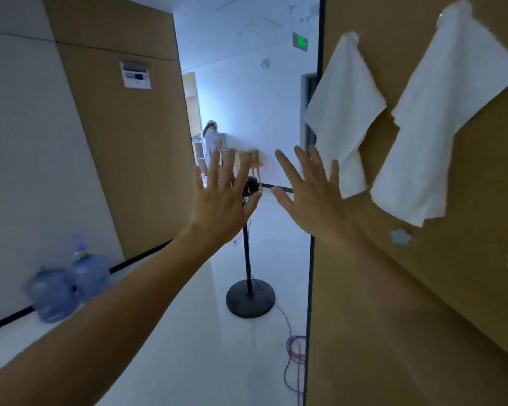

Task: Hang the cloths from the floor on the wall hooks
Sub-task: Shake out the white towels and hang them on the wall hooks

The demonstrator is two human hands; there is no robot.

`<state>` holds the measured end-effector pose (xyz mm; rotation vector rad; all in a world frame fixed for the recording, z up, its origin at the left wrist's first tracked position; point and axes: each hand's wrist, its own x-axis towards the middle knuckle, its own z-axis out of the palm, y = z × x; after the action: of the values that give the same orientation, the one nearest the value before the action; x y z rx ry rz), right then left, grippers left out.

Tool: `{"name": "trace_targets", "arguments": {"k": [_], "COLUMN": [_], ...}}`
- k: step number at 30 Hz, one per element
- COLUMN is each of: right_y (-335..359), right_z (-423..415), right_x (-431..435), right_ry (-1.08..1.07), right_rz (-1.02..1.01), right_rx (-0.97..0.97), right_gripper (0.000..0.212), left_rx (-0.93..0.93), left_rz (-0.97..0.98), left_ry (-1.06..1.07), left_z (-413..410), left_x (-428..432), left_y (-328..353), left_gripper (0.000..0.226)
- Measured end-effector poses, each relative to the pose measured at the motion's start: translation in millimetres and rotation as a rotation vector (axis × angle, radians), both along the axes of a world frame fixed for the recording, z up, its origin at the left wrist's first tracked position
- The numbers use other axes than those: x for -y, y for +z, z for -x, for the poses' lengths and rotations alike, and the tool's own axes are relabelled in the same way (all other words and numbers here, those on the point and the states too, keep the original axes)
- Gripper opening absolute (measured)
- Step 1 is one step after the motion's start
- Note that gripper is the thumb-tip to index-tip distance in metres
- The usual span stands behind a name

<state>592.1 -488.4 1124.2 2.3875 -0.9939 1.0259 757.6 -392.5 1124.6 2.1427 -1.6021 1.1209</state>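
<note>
Two white cloths hang on the brown wall at the right. The nearer cloth [440, 121] hangs from a clear hook [452, 13] at the top right. The farther cloth [343, 112] hangs from another clear hook [350, 38] to its left. My left hand [223, 197] and my right hand [308, 191] are raised in front of me, fingers spread and straight, backs toward me, holding nothing. My right hand is just left of the farther cloth, its little finger overlapping that cloth's lower edge in the view. No cloth shows on the floor.
A black stand with a round base [250, 297] stands in the corridor ahead, with cables [295, 353] trailing on the white floor. Two blue water jugs [68, 282] sit by the left wall. A person [211, 139] stands far down the corridor near wooden stools.
</note>
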Motion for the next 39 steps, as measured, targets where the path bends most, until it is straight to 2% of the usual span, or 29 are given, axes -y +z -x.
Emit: {"name": "trace_targets", "arguments": {"k": [6, 11, 15, 23, 31, 36, 39], "right_y": [-29.8, -56.7, -76.6, -126.9, -178.0, -209.1, -224.3], "right_z": [-129.7, -246.8, -350.2, -507.2, -634.8, -722.8, -779.3], "right_x": [-70.5, -154.1, -228.0, -353.4, -417.5, -431.3, -433.4], "right_ry": [0.21, 0.432, 0.571, 0.726, 0.905, 1.001, 1.084], "right_rz": [-0.007, -0.066, -0.116, -0.209, -0.29, -0.294, -0.28], "right_rx": [-0.055, -0.068, -0.123, -0.227, -0.337, -0.435, -0.48], "right_gripper": [0.066, 0.064, 0.065, 0.065, 0.065, 0.064, 0.067], "left_rx": [-0.082, -0.084, -0.124, -0.186, -0.291, -0.363, -0.425], "left_rz": [-0.081, -0.077, -0.141, -0.207, -0.254, -0.3, -0.252], "left_ry": [0.236, 0.375, 0.517, 0.712, 0.906, 1.065, 1.165], "left_z": [-99.5, -201.2, -282.3, -404.7, -492.0, -553.3, -588.7], "left_x": [-114.1, -217.2, -304.1, -447.5, -520.2, -541.7, -542.5], "left_y": [-33.4, -68.9, -89.9, -138.0, -187.8, -213.2, -227.1], "left_gripper": [0.079, 0.072, 0.074, 0.074, 0.076, 0.077, 0.075]}}
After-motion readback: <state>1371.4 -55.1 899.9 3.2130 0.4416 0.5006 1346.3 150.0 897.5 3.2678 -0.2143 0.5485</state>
